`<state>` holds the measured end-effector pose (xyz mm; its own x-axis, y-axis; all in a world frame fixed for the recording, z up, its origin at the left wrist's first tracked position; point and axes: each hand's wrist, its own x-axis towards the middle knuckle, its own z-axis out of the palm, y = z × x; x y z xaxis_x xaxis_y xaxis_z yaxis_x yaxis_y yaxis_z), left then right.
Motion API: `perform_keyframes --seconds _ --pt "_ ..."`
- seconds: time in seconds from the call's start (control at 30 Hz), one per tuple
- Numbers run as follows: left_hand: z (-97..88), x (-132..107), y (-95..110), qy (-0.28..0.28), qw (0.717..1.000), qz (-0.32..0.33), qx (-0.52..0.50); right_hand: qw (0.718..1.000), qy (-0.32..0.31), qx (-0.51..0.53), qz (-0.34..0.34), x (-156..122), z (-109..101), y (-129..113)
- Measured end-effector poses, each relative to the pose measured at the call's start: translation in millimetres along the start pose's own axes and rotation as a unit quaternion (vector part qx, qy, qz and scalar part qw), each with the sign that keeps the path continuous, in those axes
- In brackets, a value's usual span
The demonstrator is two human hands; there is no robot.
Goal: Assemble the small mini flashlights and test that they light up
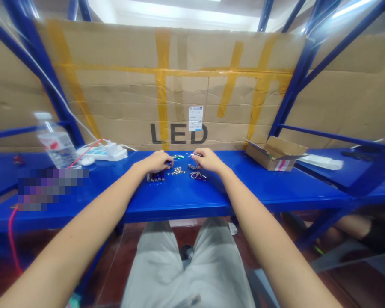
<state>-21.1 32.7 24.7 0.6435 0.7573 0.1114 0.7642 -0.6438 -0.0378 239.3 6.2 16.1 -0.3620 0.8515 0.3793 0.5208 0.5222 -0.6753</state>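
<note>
Both my arms reach out over a blue metal bench (179, 196). My left hand (157, 161) rests knuckles-up, fingers curled, above a row of small dark cylinders (155, 176). My right hand (207, 159) is curled too, its fingertips pinching a small silvery part (195, 155) that I cannot make out. Between the hands lies a scatter of tiny round metal pieces (176, 171). A few metal rings or clips (198, 175) lie just under the right hand. A small green item (178, 157) sits at the back between the hands.
A clear plastic water bottle (56, 143) stands at the left, beside a white power strip (104, 152) with a red cable. An open cardboard box (274, 152) sits at the right. A taped cardboard wall (179, 85) marked LED backs the bench. Blue rack struts (295, 81) flank it.
</note>
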Motion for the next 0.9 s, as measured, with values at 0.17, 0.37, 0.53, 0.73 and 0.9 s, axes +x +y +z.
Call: perform_keyframes --seconds 0.17,0.37,0.53,0.73,0.9 --pt "3.7 2.3 -10.0 0.012 1.0 -0.026 0.002 1.0 -0.002 0.0 -0.002 0.5 -0.2 0.5" --pt "7.2 1.5 -24.8 -0.009 0.997 -0.063 -0.046 1.0 -0.004 -0.008 0.004 -1.4 -1.1 -3.4" --pt "7.3 -2.0 -41.5 0.019 0.991 -0.099 -0.085 1.0 -0.005 -0.003 0.009 -1.8 -1.8 -4.7" --pt "6.2 -10.4 -65.1 0.006 0.981 -0.176 -0.084 1.0 -0.008 -0.002 0.007 -1.4 -2.2 -5.5" --pt "9.6 -12.5 -70.7 -0.069 0.964 -0.181 -0.184 1.0 -0.004 0.005 0.01 -1.4 -1.9 -5.6"
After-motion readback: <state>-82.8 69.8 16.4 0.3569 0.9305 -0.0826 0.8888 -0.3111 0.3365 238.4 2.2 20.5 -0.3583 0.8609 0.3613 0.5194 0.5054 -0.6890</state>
